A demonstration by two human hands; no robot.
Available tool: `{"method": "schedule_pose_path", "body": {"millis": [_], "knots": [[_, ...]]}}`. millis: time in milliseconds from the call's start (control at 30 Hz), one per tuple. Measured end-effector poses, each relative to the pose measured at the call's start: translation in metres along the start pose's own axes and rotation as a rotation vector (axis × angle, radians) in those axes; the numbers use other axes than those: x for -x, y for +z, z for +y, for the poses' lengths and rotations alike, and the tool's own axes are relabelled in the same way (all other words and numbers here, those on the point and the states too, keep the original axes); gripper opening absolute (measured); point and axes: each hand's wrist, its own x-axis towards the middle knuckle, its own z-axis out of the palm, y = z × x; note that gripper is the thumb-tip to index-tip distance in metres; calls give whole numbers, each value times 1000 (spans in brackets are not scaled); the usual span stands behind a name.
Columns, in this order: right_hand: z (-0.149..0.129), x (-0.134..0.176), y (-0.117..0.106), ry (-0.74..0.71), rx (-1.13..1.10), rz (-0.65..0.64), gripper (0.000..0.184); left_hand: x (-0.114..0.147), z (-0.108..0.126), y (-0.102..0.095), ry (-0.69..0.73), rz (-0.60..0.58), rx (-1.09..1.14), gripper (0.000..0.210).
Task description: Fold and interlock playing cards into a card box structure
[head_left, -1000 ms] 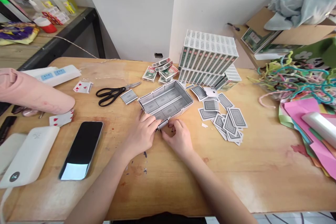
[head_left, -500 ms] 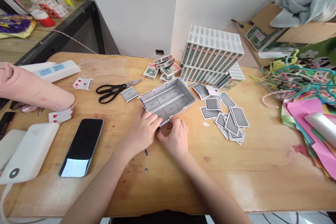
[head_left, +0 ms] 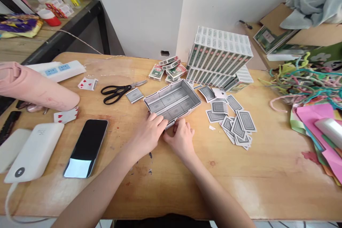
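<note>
Tray (head_left: 171, 101), head view: resting on the surface (head_left: 171, 185), seemingly well advanced, with lined floor and raised walls.
Left hand (head_left: 150, 133): closed on the tray's near edge.
Right hand (head_left: 182, 137): pinching the same edge.
Near edge: probably unfinished, judging by the grip.
Loose cards (head_left: 238, 128): to the right, unattached.
Fingertips and near wall: partly hidden; any small piece between, impossible to tell.

The grey card-patterned tray (head_left: 173, 102) lies open side up, seemingly flat.
</note>
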Motion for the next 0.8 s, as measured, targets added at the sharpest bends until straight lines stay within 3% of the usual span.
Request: {"method": "schedule_pose_path", "body": {"millis": [333, 800], "knots": [[-1, 8, 3, 30, 2, -28, 27, 0, 0, -3, 31, -39, -37, 39], [-4, 5, 6, -28, 210, 24, 37, -1, -2, -6, 13, -87, 40, 36]]}}
